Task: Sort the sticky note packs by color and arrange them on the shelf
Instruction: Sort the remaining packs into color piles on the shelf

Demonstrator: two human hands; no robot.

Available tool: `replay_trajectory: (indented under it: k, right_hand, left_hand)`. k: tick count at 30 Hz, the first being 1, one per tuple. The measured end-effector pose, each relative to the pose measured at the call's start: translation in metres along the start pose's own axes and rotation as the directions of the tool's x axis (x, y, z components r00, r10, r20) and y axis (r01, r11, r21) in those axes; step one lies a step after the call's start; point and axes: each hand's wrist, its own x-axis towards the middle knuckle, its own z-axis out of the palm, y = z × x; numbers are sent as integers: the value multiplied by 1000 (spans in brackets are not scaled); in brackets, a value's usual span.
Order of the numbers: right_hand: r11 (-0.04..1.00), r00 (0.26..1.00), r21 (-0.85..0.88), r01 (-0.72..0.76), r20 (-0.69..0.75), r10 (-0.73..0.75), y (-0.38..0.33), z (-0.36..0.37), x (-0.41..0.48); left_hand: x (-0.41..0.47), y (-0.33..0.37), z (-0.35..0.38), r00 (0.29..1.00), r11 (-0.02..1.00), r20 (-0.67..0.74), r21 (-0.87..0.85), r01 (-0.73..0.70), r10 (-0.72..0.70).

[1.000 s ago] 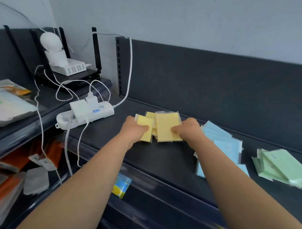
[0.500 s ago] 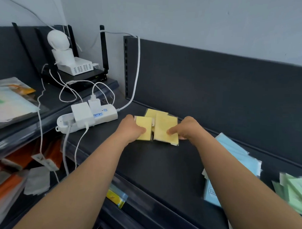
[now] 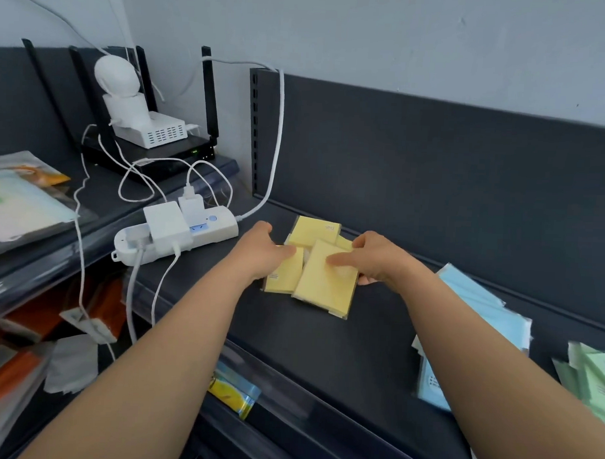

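Note:
Several yellow sticky note packs [image 3: 323, 285] lie in a loose cluster on the dark shelf [image 3: 324, 350]. My left hand [image 3: 259, 252] grips the left yellow pack [image 3: 284, 275] at its top edge. My right hand [image 3: 379, 259] pinches the larger front yellow pack, thumb on top and fingers at its right edge. Another yellow pack [image 3: 315, 229] lies behind them. A pile of blue packs [image 3: 476, 321] sits to the right, partly behind my right forearm. Green packs [image 3: 594, 380] lie at the far right edge.
A white power strip [image 3: 177, 235] with plugged adapters and cables sits just left of my left hand. A black router with a white device [image 3: 143, 120] stands on the left shelf. Plastic-wrapped items [image 3: 17, 198] lie far left. Lower shelves hold orange and yellow-blue packets.
The view shifted left and closer. The front yellow pack has tilted and slid toward me under my right hand, and the rear yellow pack is more exposed.

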Motion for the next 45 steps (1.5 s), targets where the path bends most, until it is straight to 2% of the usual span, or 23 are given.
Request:
replay_trajectory:
  k: [2,5,10,14,20,22,25,27,31,35,37,41,45]
  right_hand:
    - [998,994,65,-21,-104,28,-3,5,1]
    - [998,980,45,-44,-193,52,-7,12,2]
    - [992,966,119,-41,-249,70,-7,21,9]
    - [994,952,108,-23,-300,55,-4,25,12]
    - [999,933,10,51,-357,-44,4,17,-5]
    - [997,926,-33,69,-371,-77,8,9,-16]
    - [995,922,-83,57,-378,-85,17,-9,-36]
    - [994,927,-98,40,-367,-74,25,-23,-53]
    - [978,939,-205,-36,-341,-37,48,-55,-92]
    - [930,961,-327,-170,-265,83,81,-74,-128]
    - [902,963,-373,-217,-232,136,98,-77,-141]
    - [914,971,-354,-199,-196,136,127,-84,-165]
    - [941,978,-283,-183,-153,144,145,-80,-172]
  left_hand:
    - [4,4,1,1000,1000,8,4,-19,19]
    - [10,10,2,996,997,57,23,-73,72]
    - [24,11,5,982,987,107,-16,-158,158]
    - [34,11,5,974,980,126,51,-194,186]
    - [29,16,9,968,953,38,167,-251,248]
    - [20,24,12,942,929,-27,179,-326,335]
    - [-1,39,17,885,881,-45,130,-456,464]
    - [-15,48,26,866,864,7,71,-499,499]
    - [-45,62,53,859,893,259,-33,-449,442]
    - [-74,72,85,819,908,473,87,-409,323]
    - [-90,78,97,801,896,525,148,-418,287]
    - [-112,88,114,750,890,581,92,-446,316]
    - [-122,85,123,791,895,538,138,-423,291]
